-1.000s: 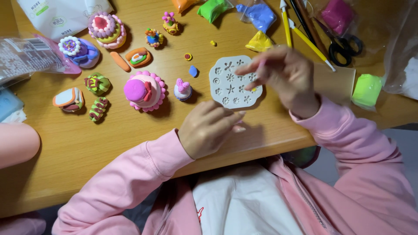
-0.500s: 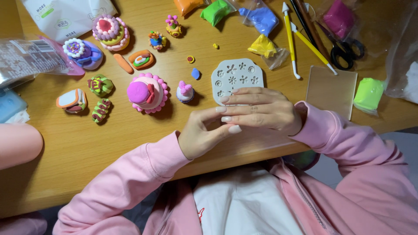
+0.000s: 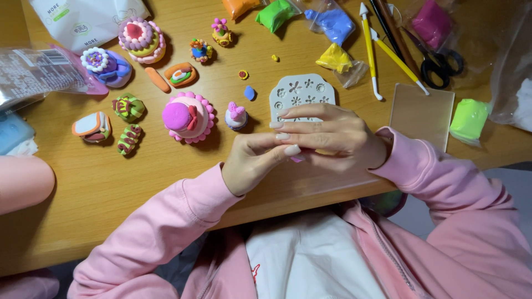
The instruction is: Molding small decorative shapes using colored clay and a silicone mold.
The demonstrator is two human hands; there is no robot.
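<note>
My left hand (image 3: 252, 163) and my right hand (image 3: 338, 135) meet at the near edge of the wooden table (image 3: 100, 188). The right hand's straight fingers lie across the left hand's curled fingers. A small pink clay piece (image 3: 297, 159) shows pressed between them. Just beyond the hands lies a white silicone mould (image 3: 302, 88) with flower shapes, partly covered by my right fingers. Both sleeves are pink.
Clay cakes and sweets stand to the left, the largest a pink cake (image 3: 187, 117). Bags of coloured clay (image 3: 335, 25), yellow modelling tools (image 3: 370, 50), black scissors (image 3: 440, 66), a clear square plate (image 3: 421, 113) and a green clay block (image 3: 470, 120) lie at the right. Another person's arm (image 3: 22, 180) is at far left.
My right hand left the mould and came down over my left hand. The two hands now press together on the pink piece.
</note>
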